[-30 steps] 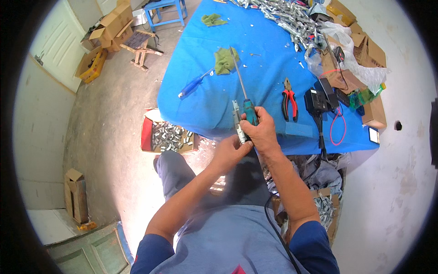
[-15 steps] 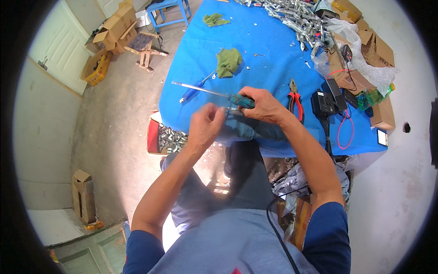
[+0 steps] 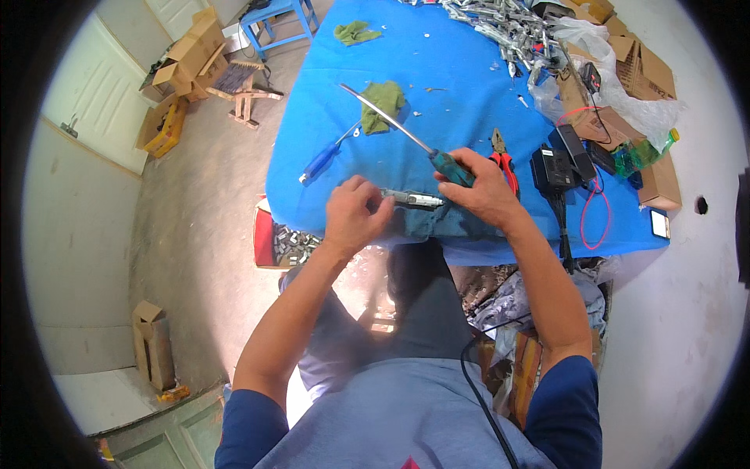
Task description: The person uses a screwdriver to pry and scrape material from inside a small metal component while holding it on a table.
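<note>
My right hand [image 3: 488,194] is closed around the teal handle of a long screwdriver [image 3: 394,123], whose shaft points up and to the left above the blue cloth. My left hand [image 3: 358,213] pinches one end of a slim silvery metal part [image 3: 416,199]; its other end reaches to just below my right hand. Past my hands lie a green rag [image 3: 383,103] and a second screwdriver [image 3: 322,160] with a blue handle. Pliers [image 3: 504,160] with red and black grips rest just beyond my right hand.
A heap of similar metal parts [image 3: 500,27] covers the table's far right. Black power adapters [image 3: 553,170], a green bottle [image 3: 644,156] and cardboard boxes line the right side. Below the table's left edge stands a red box [image 3: 264,236] of small metal pieces.
The screwdriver has swung so its tip points farther up and away. My right hand has moved right, off the metal part, which now shows more fully beside my left hand.
</note>
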### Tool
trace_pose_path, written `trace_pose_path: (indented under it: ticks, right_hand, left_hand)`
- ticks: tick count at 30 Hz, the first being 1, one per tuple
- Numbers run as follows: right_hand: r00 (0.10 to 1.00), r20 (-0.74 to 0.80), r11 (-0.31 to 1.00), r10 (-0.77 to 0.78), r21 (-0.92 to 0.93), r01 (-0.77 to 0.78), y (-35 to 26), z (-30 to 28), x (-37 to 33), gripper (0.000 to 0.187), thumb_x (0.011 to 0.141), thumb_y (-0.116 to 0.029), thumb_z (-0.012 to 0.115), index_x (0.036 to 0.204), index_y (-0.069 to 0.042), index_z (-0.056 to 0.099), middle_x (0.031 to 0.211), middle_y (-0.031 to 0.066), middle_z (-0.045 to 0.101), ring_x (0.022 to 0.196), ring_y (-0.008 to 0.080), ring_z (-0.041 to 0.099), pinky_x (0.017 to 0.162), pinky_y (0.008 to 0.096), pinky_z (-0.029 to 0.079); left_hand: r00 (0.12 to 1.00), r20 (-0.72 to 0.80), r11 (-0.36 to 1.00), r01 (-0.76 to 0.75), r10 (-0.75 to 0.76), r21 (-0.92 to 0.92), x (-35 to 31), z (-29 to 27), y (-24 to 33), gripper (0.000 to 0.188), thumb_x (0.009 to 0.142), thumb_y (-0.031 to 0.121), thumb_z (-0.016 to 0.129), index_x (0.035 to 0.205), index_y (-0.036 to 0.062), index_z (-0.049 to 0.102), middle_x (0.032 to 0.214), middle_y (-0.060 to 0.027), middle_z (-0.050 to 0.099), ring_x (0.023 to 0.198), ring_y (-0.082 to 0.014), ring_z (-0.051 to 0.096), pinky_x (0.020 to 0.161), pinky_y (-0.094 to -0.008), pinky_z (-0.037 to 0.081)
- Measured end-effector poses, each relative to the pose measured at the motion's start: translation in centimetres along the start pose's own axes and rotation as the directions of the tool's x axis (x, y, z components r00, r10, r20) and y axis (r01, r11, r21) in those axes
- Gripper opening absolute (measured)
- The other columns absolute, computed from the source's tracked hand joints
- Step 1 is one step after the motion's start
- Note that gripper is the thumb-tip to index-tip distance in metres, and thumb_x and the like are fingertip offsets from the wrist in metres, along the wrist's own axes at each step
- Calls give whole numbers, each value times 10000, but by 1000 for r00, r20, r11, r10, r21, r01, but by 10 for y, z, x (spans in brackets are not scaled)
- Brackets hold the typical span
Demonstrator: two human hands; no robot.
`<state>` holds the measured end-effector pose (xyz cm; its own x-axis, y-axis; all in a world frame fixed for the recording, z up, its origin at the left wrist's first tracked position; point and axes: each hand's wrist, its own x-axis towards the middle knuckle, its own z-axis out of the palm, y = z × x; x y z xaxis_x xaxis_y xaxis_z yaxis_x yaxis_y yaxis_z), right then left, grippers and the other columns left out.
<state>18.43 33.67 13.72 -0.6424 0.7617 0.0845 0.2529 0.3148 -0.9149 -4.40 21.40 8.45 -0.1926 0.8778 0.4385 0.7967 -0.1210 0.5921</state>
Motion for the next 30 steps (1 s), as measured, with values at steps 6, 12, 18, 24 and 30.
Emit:
trace_pose_path:
  ticks: [6,12,18,24,30]
  right_hand:
    - [949,-174,964,263,87,-252,-14,-10,-70,443,872,-149,728,1262,21,606,882,48,648,744,111,600,667,279,495]
    - [905,-166,886,391,335,-321,-33,0,-140,517,881,-61,644,1377,0,511,883,49,651,684,73,570,616,237,462]
    - [915,-70,893,397,259,-368,-33,-10,-189,502,908,-96,665,1385,7,543,1138,107,664,966,130,637,844,284,523]
    - [932,-91,934,352,101,-343,-46,-16,-184,507,924,-156,710,1374,32,569,1128,115,681,986,151,644,885,302,517]
    - [953,-56,954,298,53,-295,-53,-10,-185,466,927,-140,699,1345,38,597,1131,135,702,1008,171,653,913,317,514]
  left_hand:
    - [983,-53,941,154,-178,-302,-3,5,-7,226,930,140,726,799,-12,622,728,-84,562,646,-163,519,598,-290,415]
    - [988,-42,938,129,-150,-323,9,0,-22,240,963,156,699,832,-27,616,809,-79,577,675,-148,510,613,-294,422]
    - [996,54,982,85,-77,-167,29,-1,-8,247,912,235,735,868,-2,679,897,-127,639,735,-250,613,649,-346,477]
    - [996,34,996,-80,79,31,18,6,-10,232,855,262,744,866,33,710,984,-136,664,912,-337,629,800,-433,472]
    - [993,110,999,-52,53,-10,8,-3,-7,237,843,280,753,876,50,707,1026,-129,659,987,-334,611,864,-440,446]
